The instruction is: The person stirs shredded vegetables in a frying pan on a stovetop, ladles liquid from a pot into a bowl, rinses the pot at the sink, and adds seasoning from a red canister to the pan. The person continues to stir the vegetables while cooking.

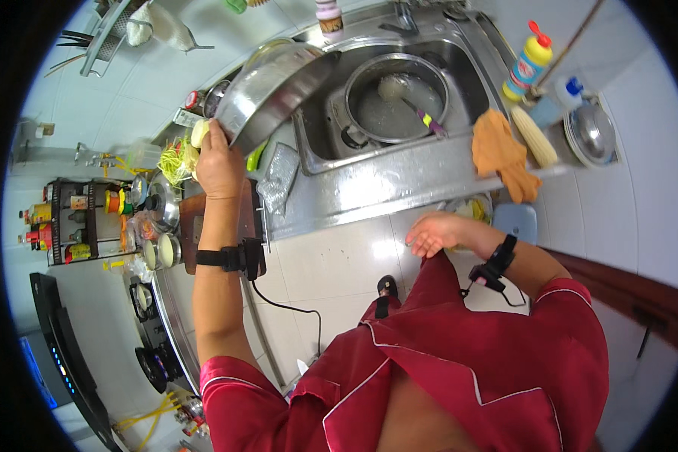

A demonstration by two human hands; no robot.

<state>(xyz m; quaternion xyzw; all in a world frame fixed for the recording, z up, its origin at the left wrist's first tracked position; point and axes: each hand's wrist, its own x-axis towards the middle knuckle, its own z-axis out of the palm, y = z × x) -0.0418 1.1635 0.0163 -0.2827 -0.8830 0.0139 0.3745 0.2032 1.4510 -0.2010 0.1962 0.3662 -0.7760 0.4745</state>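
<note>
My left hand [220, 166] grips the near rim of a large stainless-steel basin [274, 93], which is tilted up on its side at the sink's left end. A piece of pale peeled vegetable [200, 133] and a heap of green and yellow shreds [176, 163] lie beside that hand. Hanging low in front of the counter, my right hand [438, 233] holds nothing, its fingers loosely apart. In the metal sink [316, 135] stands a steel pot [367, 127] of cloudy water. A tool with a purple and yellow handle [426, 120] leans in the pot.
Orange rubber gloves [497, 147] drape over the counter's front edge at right, near a yellow and blue bottle [527, 65]. A brown cutting board [254, 226] lies under my left forearm. Silvery bubble wrap [281, 175] is beside the sink. A black cable [285, 307] hangs from my left wristband.
</note>
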